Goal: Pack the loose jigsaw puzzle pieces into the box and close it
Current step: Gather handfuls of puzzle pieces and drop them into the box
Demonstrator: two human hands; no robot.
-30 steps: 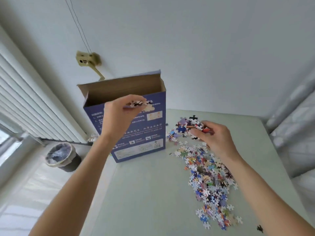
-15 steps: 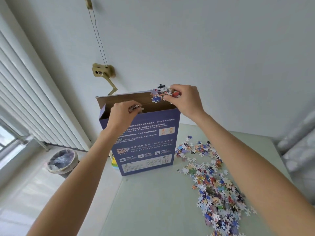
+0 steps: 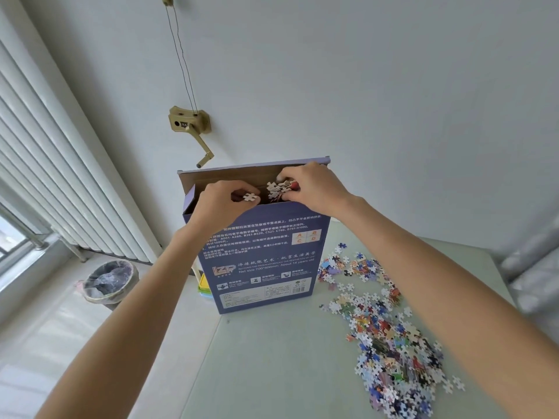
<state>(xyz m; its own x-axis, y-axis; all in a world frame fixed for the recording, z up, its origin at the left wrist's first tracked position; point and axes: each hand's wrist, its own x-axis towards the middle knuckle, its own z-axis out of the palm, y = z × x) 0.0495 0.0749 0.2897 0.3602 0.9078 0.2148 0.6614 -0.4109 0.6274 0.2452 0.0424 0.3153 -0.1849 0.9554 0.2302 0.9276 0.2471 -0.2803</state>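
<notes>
Both hands' pieces [image 3: 279,190] now lower, inside box [image 3: 260,261] mouth.

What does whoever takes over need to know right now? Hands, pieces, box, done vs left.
Left hand: pinches a single white puzzle piece over the open top of the upright blue cardboard puzzle box.
Right hand: grips a small clump of puzzle pieces at the same opening.
Box stands on the pale green table, top flap open.
Done: both handfuls brought to the opening, not yet released.
Left: drop both, pack the large scatter of loose coloured pieces lying on the table right of the box, then close it.
</notes>
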